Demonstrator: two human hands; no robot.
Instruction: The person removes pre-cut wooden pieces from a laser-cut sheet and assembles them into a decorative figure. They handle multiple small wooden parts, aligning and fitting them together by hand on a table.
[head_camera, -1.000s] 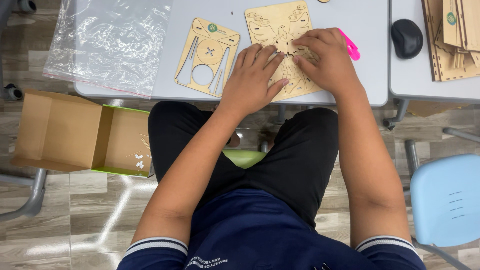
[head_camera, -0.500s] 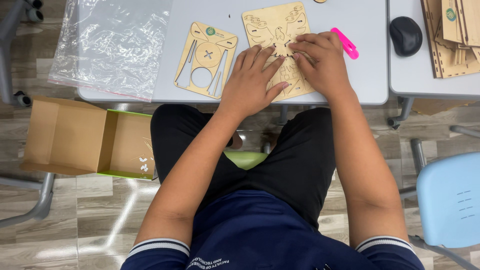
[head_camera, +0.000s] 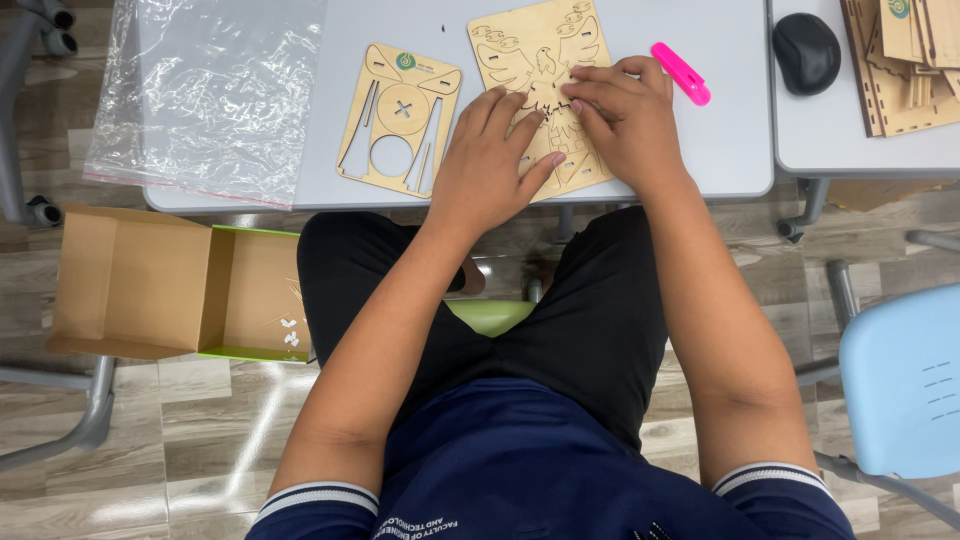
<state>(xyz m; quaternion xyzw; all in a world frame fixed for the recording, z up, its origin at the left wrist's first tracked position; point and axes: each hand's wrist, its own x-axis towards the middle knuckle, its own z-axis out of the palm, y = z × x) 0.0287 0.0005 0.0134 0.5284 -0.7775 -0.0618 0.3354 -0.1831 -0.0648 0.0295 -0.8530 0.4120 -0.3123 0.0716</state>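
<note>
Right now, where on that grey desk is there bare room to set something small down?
Bare grey desk lies right of the pink cutter up to the desk edge, and between the plastic bag and the smaller wooden sheet. It is crowded where the left hand and right hand press the bird sheet.

A clear plastic bag (head_camera: 205, 95) lies on the table; an open cardboard box (head_camera: 175, 285) sits below.

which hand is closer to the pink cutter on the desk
Right. The right hand lies just beside the pink cutter, not touching it; the left hand rests farther away on the wooden sheet.
</note>
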